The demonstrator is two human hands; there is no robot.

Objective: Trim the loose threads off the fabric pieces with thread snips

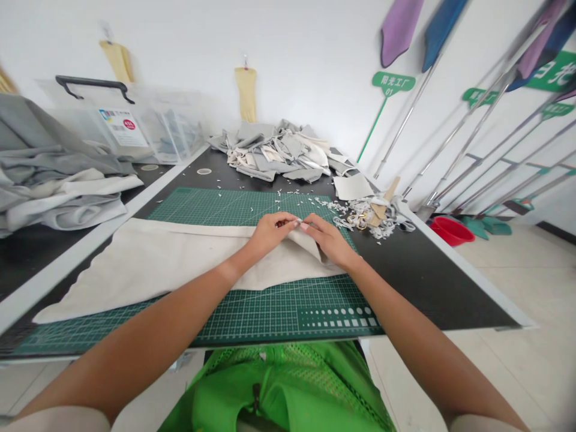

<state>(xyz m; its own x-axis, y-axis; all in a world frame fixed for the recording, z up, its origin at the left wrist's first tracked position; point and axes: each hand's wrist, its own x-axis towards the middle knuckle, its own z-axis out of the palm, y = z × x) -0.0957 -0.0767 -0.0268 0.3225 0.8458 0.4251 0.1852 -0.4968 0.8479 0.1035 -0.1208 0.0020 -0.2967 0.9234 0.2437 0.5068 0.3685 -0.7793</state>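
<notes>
A cream canvas-like fabric sheet lies folded across a green cutting mat, its long folded edge running left to right. My left hand and my right hand meet at the top of a raised fold in the fabric. Their fingertips nearly touch and pinch the fabric there. The fingers hide whatever lies directly between them. Small pale scraps are scattered on the mat just beyond my hands.
A heap of grey and cream offcuts sits on the black table beyond the mat. Scraps with metal rings lie to the right. Folded grey fabric and a clear plastic bin stand at left. Metal poles lean against the right wall.
</notes>
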